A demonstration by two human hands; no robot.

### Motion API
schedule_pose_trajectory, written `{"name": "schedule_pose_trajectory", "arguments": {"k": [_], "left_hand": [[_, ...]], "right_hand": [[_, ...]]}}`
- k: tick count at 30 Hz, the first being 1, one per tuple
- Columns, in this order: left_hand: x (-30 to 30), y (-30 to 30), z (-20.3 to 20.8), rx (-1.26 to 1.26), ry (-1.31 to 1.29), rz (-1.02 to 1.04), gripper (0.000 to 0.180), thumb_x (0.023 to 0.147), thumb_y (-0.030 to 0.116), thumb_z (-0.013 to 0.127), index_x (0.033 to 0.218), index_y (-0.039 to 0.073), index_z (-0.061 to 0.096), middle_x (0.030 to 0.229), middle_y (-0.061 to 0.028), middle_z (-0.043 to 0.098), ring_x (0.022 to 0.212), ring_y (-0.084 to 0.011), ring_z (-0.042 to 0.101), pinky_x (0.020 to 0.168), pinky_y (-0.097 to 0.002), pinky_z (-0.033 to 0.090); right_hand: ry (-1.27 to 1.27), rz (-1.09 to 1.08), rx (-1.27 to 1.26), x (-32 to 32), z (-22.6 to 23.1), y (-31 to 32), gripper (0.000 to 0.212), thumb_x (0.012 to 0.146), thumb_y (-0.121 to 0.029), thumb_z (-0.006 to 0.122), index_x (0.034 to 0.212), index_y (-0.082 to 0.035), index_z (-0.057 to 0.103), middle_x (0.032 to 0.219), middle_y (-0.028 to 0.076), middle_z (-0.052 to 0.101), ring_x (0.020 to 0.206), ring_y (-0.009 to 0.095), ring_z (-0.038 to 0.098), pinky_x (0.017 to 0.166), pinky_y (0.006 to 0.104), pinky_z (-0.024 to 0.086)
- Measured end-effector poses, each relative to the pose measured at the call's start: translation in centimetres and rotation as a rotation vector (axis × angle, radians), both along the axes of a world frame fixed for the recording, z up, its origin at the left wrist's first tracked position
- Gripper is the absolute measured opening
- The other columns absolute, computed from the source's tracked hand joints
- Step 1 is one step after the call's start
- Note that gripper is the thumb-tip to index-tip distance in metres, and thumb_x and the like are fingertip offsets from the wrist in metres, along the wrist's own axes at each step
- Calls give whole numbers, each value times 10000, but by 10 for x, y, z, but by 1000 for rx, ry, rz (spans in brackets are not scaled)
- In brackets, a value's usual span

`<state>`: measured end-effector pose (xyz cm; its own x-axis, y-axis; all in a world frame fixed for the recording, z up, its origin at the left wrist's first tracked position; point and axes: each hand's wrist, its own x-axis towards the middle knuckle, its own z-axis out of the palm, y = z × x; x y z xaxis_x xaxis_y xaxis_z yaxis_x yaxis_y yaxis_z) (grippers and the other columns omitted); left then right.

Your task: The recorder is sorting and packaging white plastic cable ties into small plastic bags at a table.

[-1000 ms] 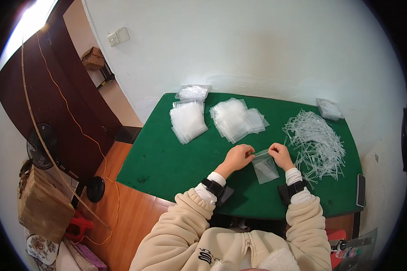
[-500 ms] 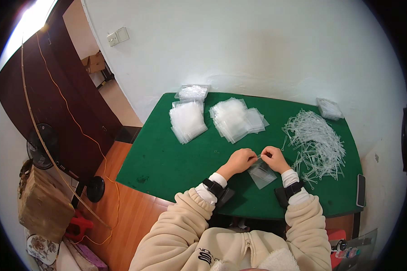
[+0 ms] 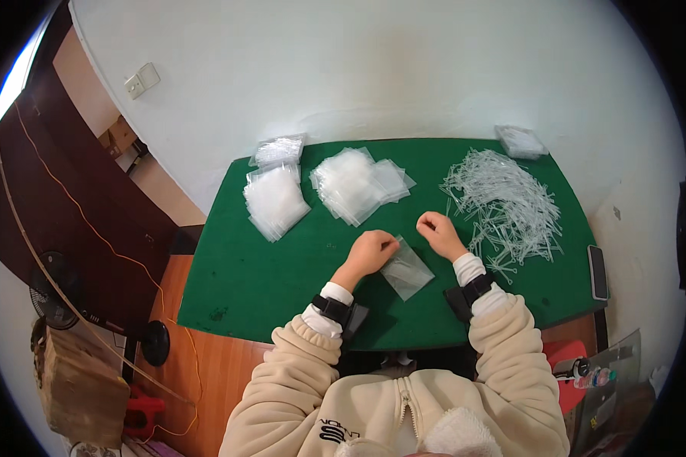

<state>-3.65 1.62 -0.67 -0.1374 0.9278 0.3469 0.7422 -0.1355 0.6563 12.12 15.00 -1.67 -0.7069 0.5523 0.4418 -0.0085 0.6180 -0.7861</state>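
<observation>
My left hand (image 3: pixel 372 252) pinches the top edge of a small clear plastic bag (image 3: pixel 406 270) that lies on the green table (image 3: pixel 267 282). My right hand (image 3: pixel 437 229) is curled with its fingers together, a little to the right of the bag and apart from it; whether it holds anything is too small to tell. A loose heap of thin white plastic ties (image 3: pixel 507 206) lies just to the right of my right hand.
Stacks of clear bags sit at the back: one pile (image 3: pixel 358 183) in the middle, another (image 3: pixel 274 202) to the left, a filled packet (image 3: pixel 278 150) behind it. A small bag bundle (image 3: pixel 520 141) is at the far right corner. A dark phone (image 3: pixel 598 272) lies at the right edge.
My right hand let go of the bag's top edge and moved right, toward the ties. My left hand keeps the bag, which now lies flatter on the table.
</observation>
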Motion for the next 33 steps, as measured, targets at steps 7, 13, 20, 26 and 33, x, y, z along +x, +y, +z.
{"name": "schedule_pose_trajectory", "arguments": {"k": [7,13,20,26,33], "left_hand": [[-16,-1,-2,-61,-435,101,151,824,117,566,799,-27,602,688,-69,611,571,-115,550,549,-254,450],[-54,-14,12,-81,-584,111,107,816,75,559,815,-30,580,687,-65,613,562,-119,567,512,-241,444],[-146,-68,-8,170,-680,522,89,733,34,629,727,17,542,675,-38,587,580,-118,559,518,-237,456],[-202,-84,-37,275,-544,781,194,680,77,686,787,5,541,695,-52,571,581,-147,567,541,-266,477],[-172,-81,-30,184,-19,1037,476,644,186,730,1036,16,521,875,-123,563,809,-267,568,716,-355,472]], "right_hand": [[3,198,-502,-3,5,-15,104,791,-102,586,758,-9,553,670,9,541,609,65,496,554,217,407],[-43,128,-292,0,-11,6,81,772,-85,599,756,-13,565,652,7,555,603,64,504,555,219,416],[-84,65,-162,-1,-11,2,89,766,-81,609,742,-13,557,664,2,557,597,67,500,554,223,416],[-83,76,-127,-4,-7,-1,112,745,-100,627,724,-6,569,651,21,570,591,90,513,559,244,427],[-86,40,-63,4,-15,6,127,731,-132,635,746,-16,586,670,56,595,602,140,551,571,274,442]]}}
